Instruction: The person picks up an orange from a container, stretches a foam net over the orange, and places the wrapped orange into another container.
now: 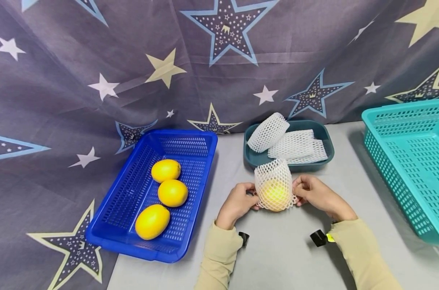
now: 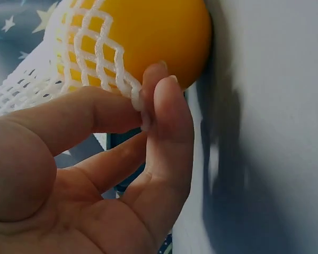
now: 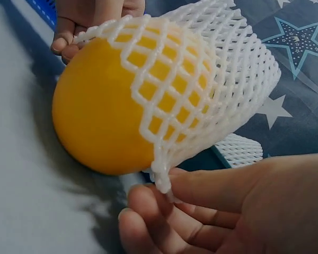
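Note:
A white foam net sleeve is pulled partway over a yellow, rounded fruit on the grey table. The net's upper end stands loose beyond the fruit, whose near end is bare in the right wrist view. At the net's left edge, my left hand pinches the rim between thumb and fingers; the left wrist view shows the foam strand there. On the opposite side my right hand pinches a stretched corner of the rim.
To the left, a blue basket holds three yellow fruits. Behind the hands, a dark teal tray contains several foam nets. A turquoise basket stands at the right. A star-patterned cloth hangs behind.

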A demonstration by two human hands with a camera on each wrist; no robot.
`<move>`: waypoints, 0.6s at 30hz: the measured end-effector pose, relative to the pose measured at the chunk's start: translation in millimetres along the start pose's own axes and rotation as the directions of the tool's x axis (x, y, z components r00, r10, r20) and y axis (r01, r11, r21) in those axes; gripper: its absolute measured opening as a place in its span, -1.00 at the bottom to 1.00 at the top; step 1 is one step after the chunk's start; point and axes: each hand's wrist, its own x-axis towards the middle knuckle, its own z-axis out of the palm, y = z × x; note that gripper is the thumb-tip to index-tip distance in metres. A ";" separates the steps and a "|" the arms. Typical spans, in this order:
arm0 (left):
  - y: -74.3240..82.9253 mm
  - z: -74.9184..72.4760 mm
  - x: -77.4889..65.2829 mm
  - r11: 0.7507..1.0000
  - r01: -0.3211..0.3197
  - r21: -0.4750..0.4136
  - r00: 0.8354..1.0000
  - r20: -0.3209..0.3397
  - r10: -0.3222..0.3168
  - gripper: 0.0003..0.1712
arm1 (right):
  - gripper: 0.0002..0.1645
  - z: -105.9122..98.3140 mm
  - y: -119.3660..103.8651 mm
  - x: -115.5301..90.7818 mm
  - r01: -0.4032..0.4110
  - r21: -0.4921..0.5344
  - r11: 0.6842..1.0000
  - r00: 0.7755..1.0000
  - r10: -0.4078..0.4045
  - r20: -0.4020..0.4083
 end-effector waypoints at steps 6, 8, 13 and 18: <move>-1.8 1.3 0.5 0.999 0.016 0.039 1.000 0.012 -0.016 -0.81 | -0.83 -0.2 2.5 0.2 -0.007 -0.022 1.000 1.000 0.007 0.009; -2.9 1.8 1.1 0.998 0.016 0.066 1.000 0.009 -0.016 -0.81 | -0.84 -0.4 3.5 0.0 -0.001 -0.033 0.999 1.000 0.002 0.011; -4.3 2.6 1.4 0.982 -0.019 0.189 1.000 -0.016 0.023 -0.79 | -0.88 0.3 5.1 -0.5 0.013 -0.077 0.997 1.000 -0.013 0.008; -5.9 4.1 0.6 0.918 -0.037 0.394 0.993 -0.089 0.078 -0.70 | -0.90 1.2 4.6 -0.5 0.009 -0.151 0.989 1.000 -0.014 -0.028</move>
